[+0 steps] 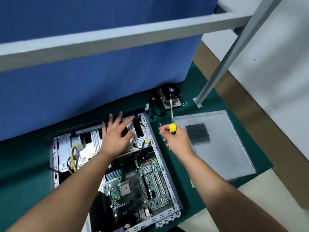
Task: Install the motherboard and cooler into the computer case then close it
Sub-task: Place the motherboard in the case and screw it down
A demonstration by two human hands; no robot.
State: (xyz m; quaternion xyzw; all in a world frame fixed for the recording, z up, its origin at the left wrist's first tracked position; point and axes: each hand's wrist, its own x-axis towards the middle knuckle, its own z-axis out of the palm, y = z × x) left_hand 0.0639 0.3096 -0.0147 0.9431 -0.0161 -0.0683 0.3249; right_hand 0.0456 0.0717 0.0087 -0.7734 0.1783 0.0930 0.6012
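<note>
A blue fabric partition (93, 69) fills the far side of the scene, with a grey metal frame bar (117, 41) crossing in front of it and a slanted grey post (222, 64) bolted to the bench at the right. A green mat (20, 158) covers the bench. On it the open computer case (160, 158) lies on its side, with the green motherboard (133, 185) already seated inside its near half and a silver drive cage (80, 148) with yellow and black cables in its far half. To the right of the case, apart from it, the grey side panel (222, 148) lies flat, its perforated vent facing up. Beyond the panel, near the foot of the partition, the cooler (170, 96) sits on the mat beside a bundle of black cables (156, 108). The left hand (115, 136) hovers over the drive cage with fingers spread and straight, holding nothing. The right hand (177, 139) is curled around the yellow handle of a screwdriver (171, 118), whose shaft points away toward the cooler. A few small screws (185, 104) lie just right of the cooler.
</note>
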